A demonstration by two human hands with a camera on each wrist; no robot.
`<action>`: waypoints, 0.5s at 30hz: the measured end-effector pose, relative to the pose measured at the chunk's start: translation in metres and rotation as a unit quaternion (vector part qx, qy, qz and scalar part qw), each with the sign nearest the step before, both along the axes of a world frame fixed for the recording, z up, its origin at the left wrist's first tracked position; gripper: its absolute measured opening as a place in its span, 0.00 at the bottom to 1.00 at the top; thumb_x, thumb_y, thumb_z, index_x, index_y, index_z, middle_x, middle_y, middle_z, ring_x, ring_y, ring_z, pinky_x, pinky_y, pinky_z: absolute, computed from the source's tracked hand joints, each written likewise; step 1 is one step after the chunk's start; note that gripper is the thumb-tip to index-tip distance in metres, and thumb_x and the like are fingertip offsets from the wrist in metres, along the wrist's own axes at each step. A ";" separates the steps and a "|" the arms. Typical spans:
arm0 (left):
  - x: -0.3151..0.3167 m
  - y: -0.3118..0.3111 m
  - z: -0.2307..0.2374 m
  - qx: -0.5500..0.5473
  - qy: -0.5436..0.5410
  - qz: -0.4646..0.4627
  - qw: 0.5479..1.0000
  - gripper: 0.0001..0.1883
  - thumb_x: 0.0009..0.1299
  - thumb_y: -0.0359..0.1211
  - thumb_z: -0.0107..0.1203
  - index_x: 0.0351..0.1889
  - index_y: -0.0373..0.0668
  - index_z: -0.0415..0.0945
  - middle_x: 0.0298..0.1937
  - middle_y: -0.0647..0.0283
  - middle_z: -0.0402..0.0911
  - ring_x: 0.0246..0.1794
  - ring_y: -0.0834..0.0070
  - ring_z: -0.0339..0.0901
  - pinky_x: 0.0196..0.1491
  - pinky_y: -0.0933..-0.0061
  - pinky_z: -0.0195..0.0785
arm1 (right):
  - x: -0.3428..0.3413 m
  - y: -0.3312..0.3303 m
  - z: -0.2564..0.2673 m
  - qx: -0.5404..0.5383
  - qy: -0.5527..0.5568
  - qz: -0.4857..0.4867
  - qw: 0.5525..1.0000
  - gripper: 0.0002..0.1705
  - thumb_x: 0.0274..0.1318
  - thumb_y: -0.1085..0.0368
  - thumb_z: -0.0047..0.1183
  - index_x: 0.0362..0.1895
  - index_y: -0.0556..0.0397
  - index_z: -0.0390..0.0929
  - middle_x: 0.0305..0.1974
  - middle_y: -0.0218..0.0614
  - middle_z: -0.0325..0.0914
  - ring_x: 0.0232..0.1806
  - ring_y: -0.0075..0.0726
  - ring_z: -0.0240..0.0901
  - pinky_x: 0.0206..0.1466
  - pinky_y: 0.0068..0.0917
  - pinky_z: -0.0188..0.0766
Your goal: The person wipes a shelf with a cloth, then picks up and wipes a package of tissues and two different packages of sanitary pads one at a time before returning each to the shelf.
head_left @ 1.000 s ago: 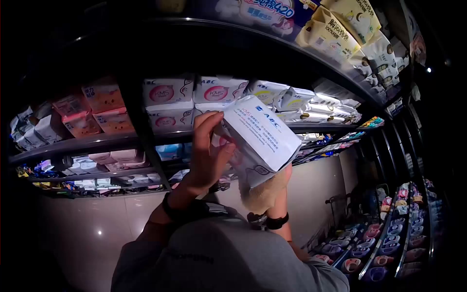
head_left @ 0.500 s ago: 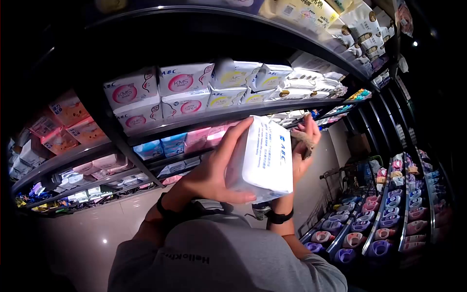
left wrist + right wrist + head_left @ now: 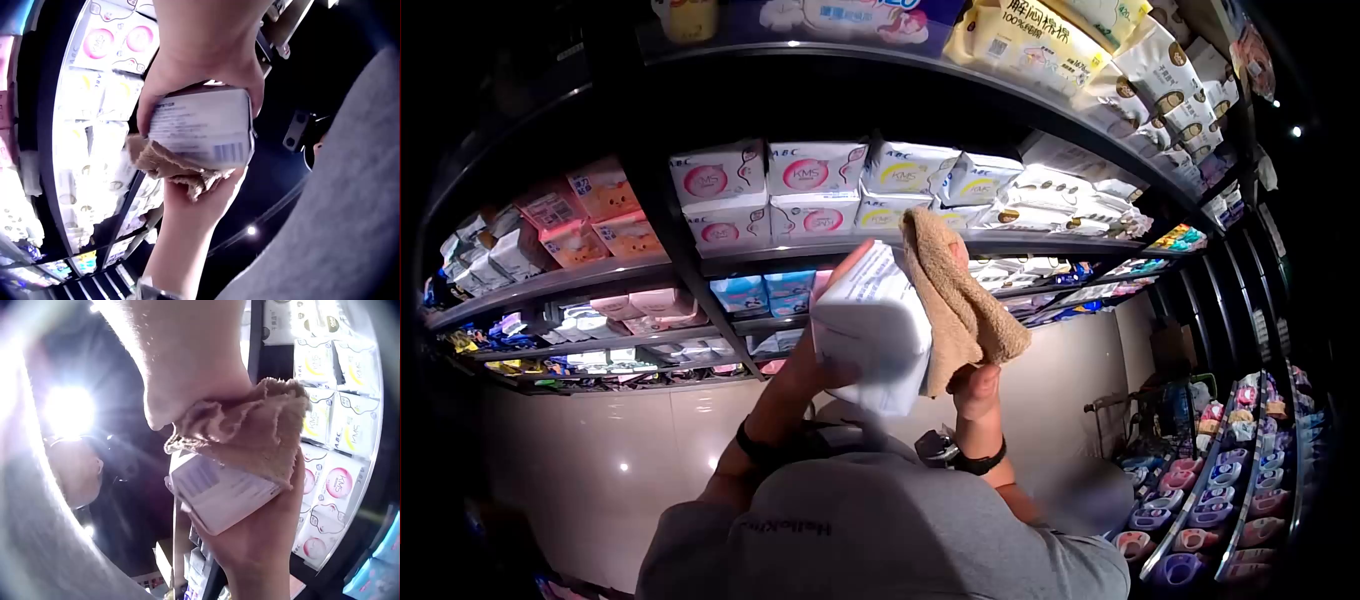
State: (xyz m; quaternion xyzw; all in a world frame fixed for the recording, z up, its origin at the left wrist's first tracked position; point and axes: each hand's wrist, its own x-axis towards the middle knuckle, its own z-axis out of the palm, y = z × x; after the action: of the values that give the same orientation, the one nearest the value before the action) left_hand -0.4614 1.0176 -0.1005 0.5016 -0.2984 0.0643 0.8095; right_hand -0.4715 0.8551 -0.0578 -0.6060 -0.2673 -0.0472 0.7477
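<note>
Head, left hand: the left hand [image 3: 810, 365] grips a white pack [image 3: 875, 330] from its left side, a fingertip showing at the far edge.
Head, white pack: held up off the shelf, tilted, its near end turned towards the person and its print partly blurred.
Head, right hand: the right hand [image 3: 977, 393] holds a tan cloth [image 3: 970, 310] against the pack's right side, thumb at the cloth's lower end; most of its fingers are hidden.
Head, shelf: beyond the hands, a shelf [image 3: 790, 252] carries stacked packs with pink circles [image 3: 815, 168] and, to their right, packs with yellow marks [image 3: 910, 168].
Head, around: orange packs [image 3: 590, 215] at the left, yellow packs [image 3: 1030, 45] above, rows of bottles [image 3: 1230, 490] at the lower right, a pale floor [image 3: 600, 430] below.
Left wrist, pack: thumb and fingers of the left hand clasp it on two opposite sides; a barcode [image 3: 231, 152] shows.
Left wrist, cloth: bunched against the pack's underside, with the right hand beneath it.
Right wrist, cloth: crumpled under the right hand, touching the pack; the fingers are hidden here.
Right wrist, left hand: wraps the pack from below.
</note>
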 end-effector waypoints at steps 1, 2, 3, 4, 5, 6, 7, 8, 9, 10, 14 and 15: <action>-0.006 0.001 -0.005 0.006 0.007 0.004 1.000 0.46 0.51 0.40 0.60 0.64 0.38 0.44 0.51 0.63 0.65 0.49 0.77 0.63 0.50 0.73 0.60 | 0.006 -0.002 0.010 0.045 0.009 0.075 0.996 0.57 0.39 0.36 0.52 0.61 0.65 0.44 0.63 0.49 0.44 0.65 0.43 0.42 0.64 0.35 0.40; -0.013 0.004 -0.008 0.013 0.025 0.000 1.000 0.45 0.52 0.40 0.60 0.64 0.38 0.44 0.51 0.63 0.65 0.49 0.77 0.63 0.50 0.73 0.59 | 0.006 -0.003 0.016 0.018 -0.005 0.063 0.998 0.53 0.39 0.42 0.55 0.61 0.65 0.46 0.62 0.49 0.46 0.64 0.43 0.43 0.64 0.35 0.41; -0.021 0.006 -0.014 0.021 0.042 0.000 0.999 0.45 0.52 0.40 0.59 0.64 0.38 0.45 0.52 0.63 0.64 0.49 0.77 0.63 0.50 0.73 0.59 | 0.006 -0.005 0.019 -0.012 -0.017 0.051 0.998 0.50 0.40 0.48 0.57 0.60 0.65 0.48 0.62 0.49 0.47 0.64 0.43 0.44 0.64 0.34 0.42; -0.030 0.009 -0.019 0.027 0.061 -0.005 0.998 0.44 0.53 0.40 0.59 0.64 0.38 0.45 0.52 0.63 0.64 0.49 0.77 0.63 0.51 0.73 0.59 | 0.013 -0.010 0.017 -0.102 -0.121 0.021 0.987 0.43 0.40 0.58 0.57 0.59 0.64 0.52 0.61 0.48 0.50 0.63 0.42 0.46 0.63 0.33 0.45; -0.039 0.013 -0.026 0.033 0.078 -0.009 0.996 0.43 0.54 0.40 0.58 0.63 0.38 0.45 0.52 0.63 0.64 0.49 0.77 0.63 0.51 0.73 0.59 | 0.007 -0.008 0.015 -0.051 -0.074 0.040 0.995 0.38 0.43 0.60 0.55 0.57 0.63 0.55 0.59 0.46 0.55 0.61 0.41 0.51 0.62 0.33 0.46; -0.050 0.016 -0.033 0.039 0.093 -0.014 0.995 0.43 0.54 0.40 0.58 0.63 0.38 0.45 0.52 0.62 0.64 0.50 0.77 0.63 0.51 0.73 0.59 | 0.004 -0.009 0.006 -0.030 -0.050 0.039 0.998 0.37 0.44 0.60 0.54 0.57 0.63 0.55 0.58 0.45 0.57 0.59 0.39 0.53 0.62 0.32 0.46; -0.060 0.021 -0.039 0.048 0.108 -0.014 0.993 0.42 0.55 0.40 0.57 0.63 0.38 0.45 0.52 0.62 0.64 0.50 0.77 0.63 0.51 0.73 0.58 | 0.004 -0.010 -0.003 -0.009 -0.026 0.041 0.999 0.36 0.45 0.60 0.54 0.57 0.63 0.56 0.57 0.43 0.59 0.58 0.38 0.55 0.62 0.32 0.46; -0.071 0.025 -0.045 0.054 0.123 -0.018 0.991 0.41 0.55 0.40 0.57 0.63 0.38 0.46 0.53 0.62 0.64 0.50 0.77 0.63 0.51 0.73 0.58 | 0.009 -0.004 -0.002 0.036 -0.029 0.091 0.995 0.34 0.47 0.58 0.52 0.57 0.62 0.57 0.55 0.41 0.61 0.56 0.35 0.57 0.60 0.30 0.48; -0.080 0.028 -0.049 0.062 0.135 -0.015 0.989 0.41 0.56 0.40 0.56 0.63 0.38 0.46 0.53 0.62 0.64 0.50 0.77 0.63 0.52 0.73 0.58 | 0.005 -0.001 -0.007 0.094 0.039 0.119 0.988 0.33 0.50 0.57 0.49 0.57 0.60 0.57 0.53 0.39 0.63 0.55 0.32 0.58 0.57 0.27 0.53; -0.090 0.031 -0.053 0.070 0.147 -0.012 0.987 0.40 0.56 0.39 0.56 0.63 0.38 0.46 0.53 0.62 0.64 0.50 0.77 0.63 0.52 0.73 0.58 | 0.002 -0.001 -0.021 0.108 0.111 0.127 0.980 0.32 0.51 0.58 0.48 0.57 0.60 0.56 0.52 0.37 0.63 0.54 0.30 0.59 0.56 0.26 0.54; -0.100 0.036 -0.063 0.092 0.155 0.027 0.983 0.37 0.59 0.39 0.53 0.63 0.38 0.47 0.54 0.62 0.64 0.51 0.77 0.63 0.53 0.74 0.57 | -0.015 -0.013 -0.059 0.031 0.242 0.168 0.955 0.28 0.56 0.56 0.41 0.57 0.58 0.56 0.49 0.39 0.65 0.48 0.30 0.65 0.48 0.25 0.64; -0.093 0.035 -0.064 0.100 0.141 0.044 0.984 0.37 0.59 0.39 0.53 0.63 0.38 0.47 0.54 0.62 0.63 0.51 0.77 0.63 0.53 0.74 0.57 | -0.023 -0.012 -0.050 0.058 0.229 0.131 0.963 0.27 0.57 0.57 0.41 0.57 0.58 0.56 0.49 0.38 0.65 0.48 0.29 0.64 0.48 0.25 0.63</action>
State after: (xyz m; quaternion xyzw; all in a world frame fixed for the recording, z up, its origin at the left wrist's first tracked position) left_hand -0.5549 1.0525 -0.1646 0.5965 -0.1636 -0.0019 0.7858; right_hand -0.4944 0.8433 -0.1076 -0.5156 -0.1631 0.1756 0.8226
